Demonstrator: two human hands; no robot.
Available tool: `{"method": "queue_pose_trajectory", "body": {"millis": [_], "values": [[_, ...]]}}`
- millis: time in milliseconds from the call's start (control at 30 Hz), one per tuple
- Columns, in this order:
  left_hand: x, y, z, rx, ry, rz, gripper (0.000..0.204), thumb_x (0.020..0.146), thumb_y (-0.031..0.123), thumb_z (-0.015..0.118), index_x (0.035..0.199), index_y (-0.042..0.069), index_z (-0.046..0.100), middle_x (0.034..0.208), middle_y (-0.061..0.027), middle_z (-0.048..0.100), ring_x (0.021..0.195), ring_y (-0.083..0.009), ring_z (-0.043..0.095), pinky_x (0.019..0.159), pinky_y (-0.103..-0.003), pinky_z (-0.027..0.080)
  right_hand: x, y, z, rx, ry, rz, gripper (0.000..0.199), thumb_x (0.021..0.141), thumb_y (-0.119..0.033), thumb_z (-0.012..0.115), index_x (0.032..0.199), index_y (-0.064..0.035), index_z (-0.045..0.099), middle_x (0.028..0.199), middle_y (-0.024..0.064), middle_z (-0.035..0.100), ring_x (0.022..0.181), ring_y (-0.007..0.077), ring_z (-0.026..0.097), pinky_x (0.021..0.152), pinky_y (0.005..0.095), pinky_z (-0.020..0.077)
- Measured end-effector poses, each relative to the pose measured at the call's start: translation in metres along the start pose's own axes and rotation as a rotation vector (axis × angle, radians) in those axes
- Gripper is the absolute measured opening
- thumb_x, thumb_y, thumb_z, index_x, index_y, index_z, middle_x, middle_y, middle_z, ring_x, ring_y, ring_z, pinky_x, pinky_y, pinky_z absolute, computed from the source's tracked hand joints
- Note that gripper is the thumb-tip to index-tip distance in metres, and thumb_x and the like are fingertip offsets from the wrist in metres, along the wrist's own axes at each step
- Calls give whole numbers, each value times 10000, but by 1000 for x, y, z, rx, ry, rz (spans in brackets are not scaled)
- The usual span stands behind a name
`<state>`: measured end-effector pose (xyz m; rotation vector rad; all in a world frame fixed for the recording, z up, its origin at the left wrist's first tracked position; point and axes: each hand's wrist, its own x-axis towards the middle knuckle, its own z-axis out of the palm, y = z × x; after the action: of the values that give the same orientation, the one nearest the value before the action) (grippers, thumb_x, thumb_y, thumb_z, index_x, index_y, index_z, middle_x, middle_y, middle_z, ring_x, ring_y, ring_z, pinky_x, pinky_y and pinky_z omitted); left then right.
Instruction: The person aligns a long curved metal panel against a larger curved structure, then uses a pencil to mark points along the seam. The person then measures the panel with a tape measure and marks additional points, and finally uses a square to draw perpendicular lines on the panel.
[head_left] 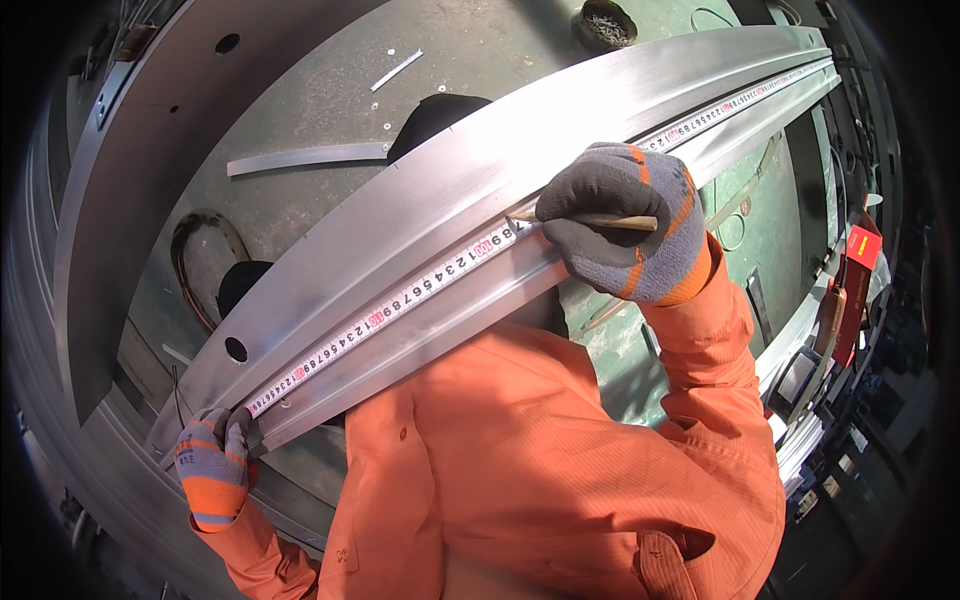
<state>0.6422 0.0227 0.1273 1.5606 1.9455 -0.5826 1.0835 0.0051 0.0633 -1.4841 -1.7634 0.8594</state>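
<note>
Right hand (pixel 640 248) grips a pencil (pixel 622 221) at the tape (pixel 402 298); left hand (pixel 212 452), grip unclear, touches the left of the beam (pixel 540 130).

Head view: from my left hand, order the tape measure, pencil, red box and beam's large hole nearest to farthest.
1. Tape measure, at left hand.
2. Large hole, left on beam.
3. Pencil, in right hand.
4. Red box, far right.

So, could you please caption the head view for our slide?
Tape measure along a metal profile: left hand near one end, right hand holding a thin stick.
</note>
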Motion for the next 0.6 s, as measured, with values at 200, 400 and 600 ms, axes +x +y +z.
{"method": "queue_pose_trajectory", "body": {"millis": [200,400,600], "values": [[1,-2,-1,1,-26,-7,214,935,180,667,1038,-1,718,961,-188,652,871,-347,638,780,-432,482,0,1,3,13,1,18,116,754,-25,773,857,-41,724,759,54,652,668,182,627,648,304,517],[10,-36,8,53,52,169,218,922,152,654,1067,0,712,981,-191,657,878,-338,651,781,-427,491,0,-6,1,60,-10,103,123,751,-13,772,862,-38,726,758,54,650,666,178,628,641,301,516],[9,-34,8,69,32,169,235,898,144,647,1072,-1,710,1006,-203,651,932,-397,632,828,-447,487,1,-5,2,28,-18,59,124,746,-10,773,855,-42,725,753,54,646,659,173,627,632,298,516]]}}
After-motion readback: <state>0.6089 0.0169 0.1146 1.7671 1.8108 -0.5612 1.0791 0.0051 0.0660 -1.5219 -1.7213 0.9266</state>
